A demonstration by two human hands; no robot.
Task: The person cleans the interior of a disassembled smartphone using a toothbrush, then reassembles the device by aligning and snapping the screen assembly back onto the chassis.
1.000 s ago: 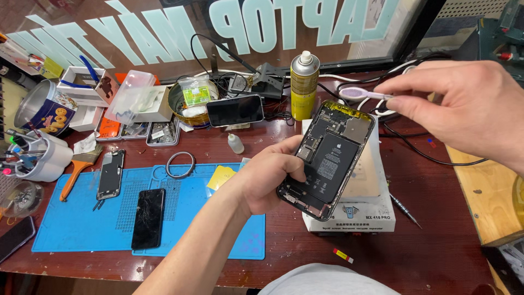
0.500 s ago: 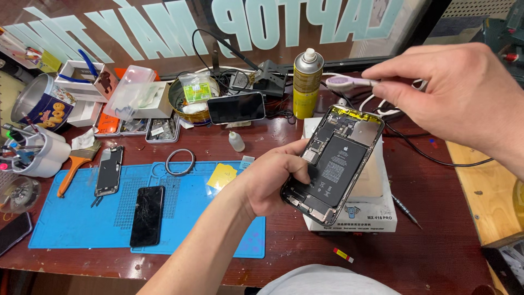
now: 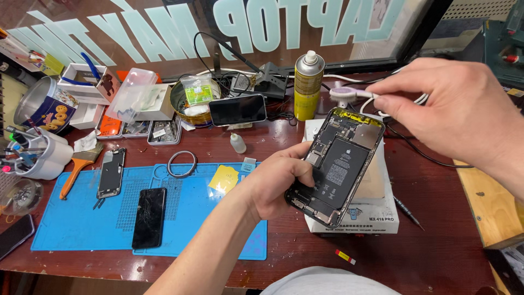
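Note:
My left hand (image 3: 278, 183) grips an opened phone body (image 3: 338, 164), its battery and circuit boards facing up, tilted above a white box (image 3: 376, 210). My right hand (image 3: 453, 109) pinches a small white tool with a rounded tip (image 3: 346, 93) and a white cord, just above the phone's top edge. A cracked black screen (image 3: 149, 217) and a second opened phone part (image 3: 111, 172) lie on the blue work mat (image 3: 71, 224) to the left.
A yellow spray can (image 3: 308, 84) stands at the back. A small white dropper bottle (image 3: 236, 143), a black ring (image 3: 182, 163), a yellow pad (image 3: 224, 178), a brush (image 3: 76, 169), trays, tins and cables crowd the back left. A red-and-yellow stub (image 3: 345, 257) lies near the front edge.
My right hand has drawn the white tool slightly up and away from the phone's top edge. My left hand has shifted the phone a little to the right.

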